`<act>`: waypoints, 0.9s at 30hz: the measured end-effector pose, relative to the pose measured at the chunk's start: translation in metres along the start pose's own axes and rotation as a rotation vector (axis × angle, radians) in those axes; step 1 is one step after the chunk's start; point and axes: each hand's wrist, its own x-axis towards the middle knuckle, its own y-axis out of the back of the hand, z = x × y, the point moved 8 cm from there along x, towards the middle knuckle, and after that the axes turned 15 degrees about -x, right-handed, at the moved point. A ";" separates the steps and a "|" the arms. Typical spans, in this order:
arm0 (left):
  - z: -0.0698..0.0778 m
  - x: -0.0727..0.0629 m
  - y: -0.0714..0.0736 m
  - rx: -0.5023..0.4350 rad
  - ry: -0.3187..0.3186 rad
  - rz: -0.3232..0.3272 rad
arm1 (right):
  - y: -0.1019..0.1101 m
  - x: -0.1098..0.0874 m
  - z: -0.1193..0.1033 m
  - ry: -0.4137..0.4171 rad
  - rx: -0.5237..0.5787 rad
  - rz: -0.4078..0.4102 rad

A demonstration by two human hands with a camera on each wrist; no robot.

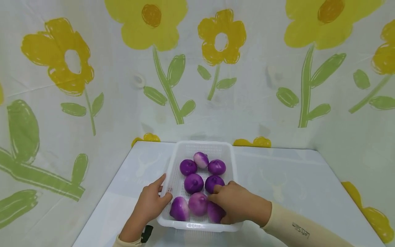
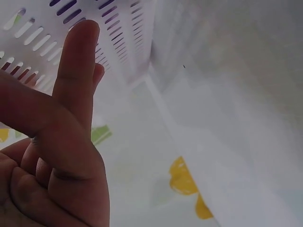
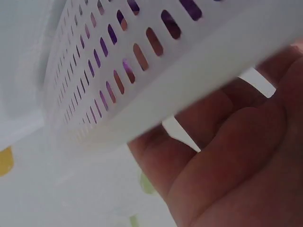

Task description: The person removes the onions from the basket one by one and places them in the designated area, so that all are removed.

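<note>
Right hand (image 1: 237, 203) grips an onion (image 1: 215, 213) in the white basket (image 1: 182, 224)

The onion, purple, sits in the near right corner of the basket, partly hidden under the right hand. That hand reaches in over the basket's right rim, its fingers and thumb curled round the onion. Seven other onions (image 1: 193, 183) lie inside the basket: two beside the gripped one along the near wall, two in the middle, two farther back and one at the far end. Some are deep purple, others paler with whitish patches.

Just outside the basket's left wall is the left hand (image 1: 151, 202), grasping nothing, its index finger straight and its thumb tip at the rim; whether it touches cannot be told. The basket rests on a pale tabletop (image 1: 271, 178). Cream sleeves (image 1: 299, 228) cover the forearms, and a dark band (image 1: 147, 234) circles the left wrist. Behind the basket hangs a whitish cloth (image 1: 247, 113) printed with yellow flowers and green leaves.
</note>
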 end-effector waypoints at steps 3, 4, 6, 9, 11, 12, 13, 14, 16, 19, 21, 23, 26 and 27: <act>0.000 0.000 -0.002 -0.005 0.002 -0.005 | 0.003 -0.002 0.004 0.001 0.022 0.009; 0.000 0.000 -0.002 -0.006 0.005 -0.009 | 0.004 -0.002 0.005 0.000 0.037 0.009; -0.001 -0.001 -0.001 -0.007 0.014 -0.012 | 0.005 -0.001 0.007 0.001 0.068 0.009; -0.003 -0.002 0.001 -0.002 0.022 -0.010 | 0.006 0.001 0.009 0.008 0.098 0.009; -0.003 -0.002 0.001 -0.004 0.026 -0.011 | 0.006 0.002 0.009 0.014 0.095 0.013; -0.003 -0.001 0.001 -0.005 0.024 -0.012 | 0.007 0.002 0.010 0.015 0.089 0.016; -0.002 -0.001 0.001 -0.010 0.025 -0.015 | 0.007 0.002 0.011 0.014 0.087 0.019; -0.002 0.000 0.000 -0.013 0.027 -0.019 | 0.009 0.001 0.012 0.013 0.086 0.024; -0.002 0.001 -0.002 -0.018 0.029 -0.026 | 0.012 -0.002 0.015 0.006 0.096 0.035; -0.001 0.001 -0.003 -0.004 0.030 -0.032 | 0.016 -0.005 0.021 -0.009 0.135 0.059; 0.000 0.001 -0.002 0.012 0.026 -0.033 | 0.019 -0.007 0.025 -0.022 0.168 0.077; 0.000 0.000 -0.001 0.026 0.025 -0.034 | 0.021 -0.009 0.030 -0.042 0.207 0.084; 0.000 0.000 -0.002 0.028 0.021 -0.037 | 0.023 -0.015 0.040 -0.082 0.263 0.091; -0.001 0.000 -0.004 0.026 0.019 -0.039 | 0.024 -0.018 0.044 -0.097 0.281 0.091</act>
